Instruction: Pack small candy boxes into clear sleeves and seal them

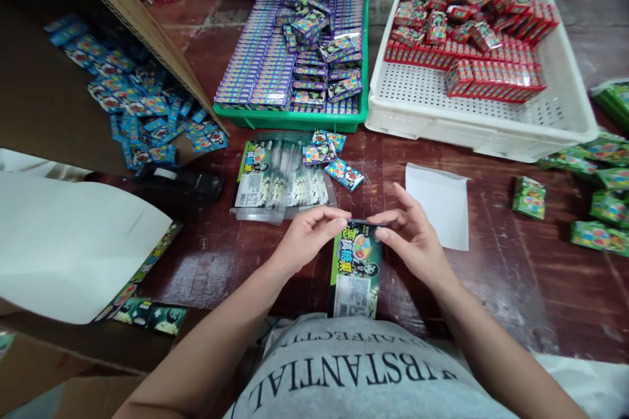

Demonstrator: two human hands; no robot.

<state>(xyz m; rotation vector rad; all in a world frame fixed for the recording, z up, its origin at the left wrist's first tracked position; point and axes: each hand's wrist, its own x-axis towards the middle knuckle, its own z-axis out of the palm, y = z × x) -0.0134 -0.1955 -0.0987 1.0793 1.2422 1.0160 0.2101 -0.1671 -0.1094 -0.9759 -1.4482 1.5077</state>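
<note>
A printed green-and-black plastic pouch [354,262] lies at the table's near edge, against the grey shirt. At its top left corner, my left hand [314,232] pinches the edge between thumb and fingers. My right hand [410,236] has its thumb and index finger on the top right corner, the other fingers raised. Just beyond are two small blue candy boxes, one nearer [344,174] and one farther [329,139], with a purple one [319,152] between them. Left of these, a stack of similar pouches [265,173] lies flat.
A green tray [295,119] holds rows of purple boxes; a white perforated basket [472,134] holds red ones. White paper [437,206] lies right of my hands. Green packs [529,196] sit farther right. A cardboard carton [162,55] with blue packs stands left, near a black object [179,182].
</note>
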